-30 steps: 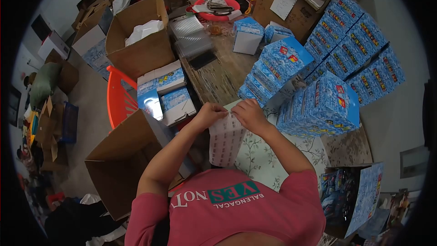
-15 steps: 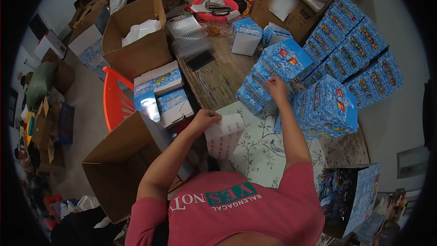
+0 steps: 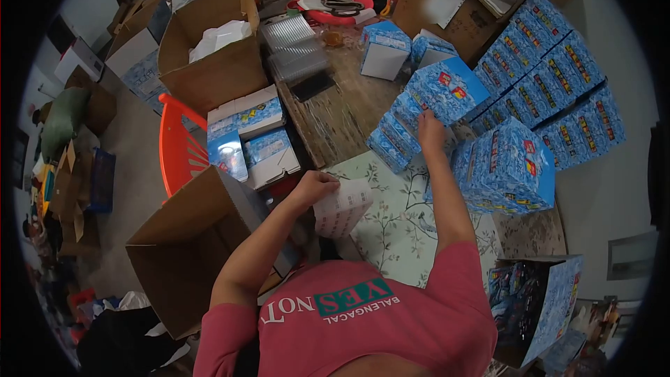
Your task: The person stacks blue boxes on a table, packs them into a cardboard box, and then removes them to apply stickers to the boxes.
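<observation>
My left hand [image 3: 317, 187] pinches the upper corner of a white label sheet [image 3: 342, 209] printed with rows of small dark marks. The sheet hangs over the near edge of the table. My right hand [image 3: 431, 131] is at a row of blue patterned boxes [image 3: 398, 132], its fingertips bent together against the near face of the large end box [image 3: 447, 91]. Whether a label is between those fingers is too small to see. To the right of that forearm stands another block of blue boxes [image 3: 499, 167].
More blue boxes [image 3: 551, 77] are stacked at the back right. A dark phone [image 3: 313, 86] and clear plastic trays [image 3: 293, 45] lie on the wooden table [image 3: 342, 126]. Open cartons [image 3: 209, 63] and a red chair [image 3: 171, 146] stand left. An open box of packets [image 3: 537, 307] is at lower right.
The view has shifted slightly. My right hand has moved a little farther up against the end box. My left hand still holds the label sheet.
</observation>
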### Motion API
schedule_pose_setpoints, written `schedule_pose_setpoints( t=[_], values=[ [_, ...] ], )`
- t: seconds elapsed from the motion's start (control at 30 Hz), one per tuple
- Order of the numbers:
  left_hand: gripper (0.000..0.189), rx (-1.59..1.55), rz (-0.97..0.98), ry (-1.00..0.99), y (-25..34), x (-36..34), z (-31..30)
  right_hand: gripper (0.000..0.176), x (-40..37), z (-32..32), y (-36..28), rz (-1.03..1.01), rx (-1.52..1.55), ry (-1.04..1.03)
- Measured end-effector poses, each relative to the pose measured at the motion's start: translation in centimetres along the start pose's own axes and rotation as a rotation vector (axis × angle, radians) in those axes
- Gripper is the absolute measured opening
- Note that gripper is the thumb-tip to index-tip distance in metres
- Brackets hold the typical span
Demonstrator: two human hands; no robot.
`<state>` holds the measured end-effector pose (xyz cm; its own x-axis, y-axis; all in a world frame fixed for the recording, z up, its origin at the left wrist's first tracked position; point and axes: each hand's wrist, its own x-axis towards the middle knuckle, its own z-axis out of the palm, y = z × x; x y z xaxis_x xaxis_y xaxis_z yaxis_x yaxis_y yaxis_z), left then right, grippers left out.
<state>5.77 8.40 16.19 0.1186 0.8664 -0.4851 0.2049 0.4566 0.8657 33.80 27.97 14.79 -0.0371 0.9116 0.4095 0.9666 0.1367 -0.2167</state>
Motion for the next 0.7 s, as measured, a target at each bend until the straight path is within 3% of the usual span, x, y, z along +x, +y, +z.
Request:
schedule_pose_setpoints(
  t=[0.33,0.4,0.47,0.53,0.57,0.63,0.7],
  values=[
    [0.025,0.004,0.107,0.066,1.0,-1.1,0.3,0.015,1.1,-0.9,-1.6,-0.161,-0.233,-0.039],
    [0.024,0.014,0.156,0.081,1.4,-1.4,-0.2,0.018,-1.1,-4.4,-4.7,-0.258,0.101,0.031],
    [0.024,0.021,0.203,0.074,1.7,-1.5,-0.3,0.021,-5.1,-9.3,-9.5,-0.263,0.471,-0.384],
    [0.023,-0.029,0.346,0.07,2.1,-1.4,-0.2,0.023,-8.6,-9.3,-10.9,-0.633,0.788,-0.401],
    [0.023,-0.025,0.346,0.06,2.3,-1.7,0.0,0.023,-9.1,-9.6,-10.7,-0.623,0.785,-0.397],
    [0.021,-0.13,0.426,0.091,3.5,-2.4,0.2,0.023,-9.3,-10.6,-10.1,-0.239,0.838,-0.794],
    [0.021,-0.126,0.415,0.088,3.5,-2.3,0.1,0.022,-9.1,-11.9,-9.3,-0.158,0.824,-0.829]
  ],
)
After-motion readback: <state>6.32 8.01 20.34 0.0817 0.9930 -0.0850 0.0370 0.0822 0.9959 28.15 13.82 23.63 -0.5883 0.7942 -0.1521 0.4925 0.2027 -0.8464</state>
